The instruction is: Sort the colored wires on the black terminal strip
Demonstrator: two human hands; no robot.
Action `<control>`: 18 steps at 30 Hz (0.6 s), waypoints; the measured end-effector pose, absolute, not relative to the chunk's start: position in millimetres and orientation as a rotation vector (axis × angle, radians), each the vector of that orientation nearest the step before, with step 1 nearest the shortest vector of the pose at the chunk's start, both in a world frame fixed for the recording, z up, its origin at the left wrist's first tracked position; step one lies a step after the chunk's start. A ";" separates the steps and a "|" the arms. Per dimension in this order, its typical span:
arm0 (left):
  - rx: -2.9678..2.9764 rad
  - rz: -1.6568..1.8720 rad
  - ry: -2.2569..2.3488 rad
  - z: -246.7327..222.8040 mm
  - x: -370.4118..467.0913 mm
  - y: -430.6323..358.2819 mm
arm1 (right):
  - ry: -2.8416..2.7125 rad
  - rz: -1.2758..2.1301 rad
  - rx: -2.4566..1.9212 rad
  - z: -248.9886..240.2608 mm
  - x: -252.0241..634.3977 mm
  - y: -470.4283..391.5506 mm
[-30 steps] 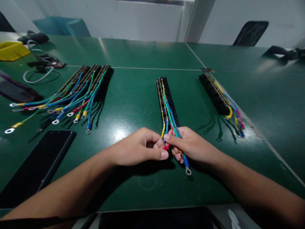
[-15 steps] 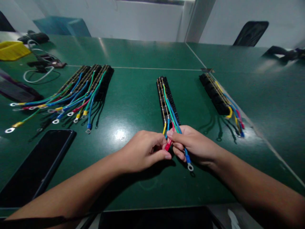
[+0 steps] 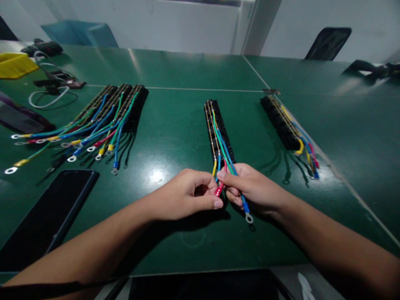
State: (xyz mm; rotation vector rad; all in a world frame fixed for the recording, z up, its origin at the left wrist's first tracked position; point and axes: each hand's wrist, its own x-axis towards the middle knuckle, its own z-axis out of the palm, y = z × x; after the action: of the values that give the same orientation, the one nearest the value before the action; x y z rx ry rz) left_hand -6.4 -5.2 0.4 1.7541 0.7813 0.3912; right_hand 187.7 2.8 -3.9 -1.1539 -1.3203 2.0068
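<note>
In the middle of the table lies a long black terminal strip (image 3: 223, 130) with coloured wires running off its near end. My right hand (image 3: 250, 185) pinches the bundle of wires (image 3: 225, 155) between thumb and fingers. A blue-sleeved ring terminal (image 3: 248, 217) sticks out below that hand, toward me. My left hand (image 3: 184, 196) is closed, thumb and forefinger around the end of a red-sleeved wire terminal (image 3: 219, 190); its ring is hidden by the fingers. A yellow wire (image 3: 214, 168) and a blue one pass just behind the left fingertips.
Several similar wired strips (image 3: 125, 104) lie together at left, ring terminals toward me. Another wired strip (image 3: 281, 125) lies at right beside a table seam. A phone (image 3: 50, 216) rests near left; a yellow bin (image 3: 17, 66) and cables (image 3: 51, 100) are farther back.
My left hand has shifted slightly, and its thumb and forefinger are a little further apart around the red terminal. My right hand keeps its grip on the wires. The strips have not moved.
</note>
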 end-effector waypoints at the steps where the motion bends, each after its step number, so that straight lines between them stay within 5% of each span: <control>1: 1.832 0.412 0.793 -0.6 -5.9 -5.0 | -1.311 2.021 -1.143 -3.9 187.9 2.9; 18: 1.778 0.375 0.774 -0.5 -6.1 -3.6 | -1.334 2.012 -1.144 -6.0 188.3 1.3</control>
State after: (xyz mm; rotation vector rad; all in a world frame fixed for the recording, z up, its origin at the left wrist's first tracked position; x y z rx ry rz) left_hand -6.1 -3.6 -0.5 1.7778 0.7735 0.3746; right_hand 188.3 1.3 -6.0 -1.1437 -1.3344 2.0123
